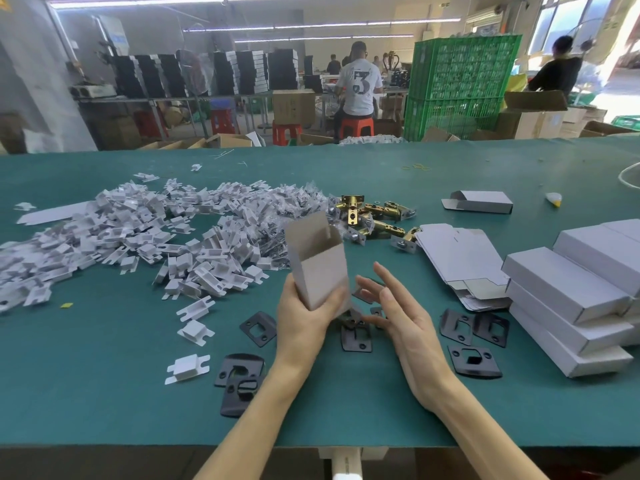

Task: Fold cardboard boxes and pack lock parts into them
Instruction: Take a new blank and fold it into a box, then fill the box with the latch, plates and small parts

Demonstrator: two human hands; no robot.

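Left hand [304, 317] gripped the lower end of the cardboard box [320, 261], fingers and thumb curled round it. The box was held above the green table [104, 393], front centre. Its long axis ran near upright with the top leaning a little left, and the open end pointed up and away with one flap raised. Right hand [398, 306] was wide open and held nothing, its fingers straight and spread, palm toward the box's lower end, just beside it; contact could not be told. Black strike plates [258, 329] lay below both hands.

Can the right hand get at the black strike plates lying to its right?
Likely yes: the right hand is open and empty, and the black strike plates lie uncovered just beside it, nothing between.
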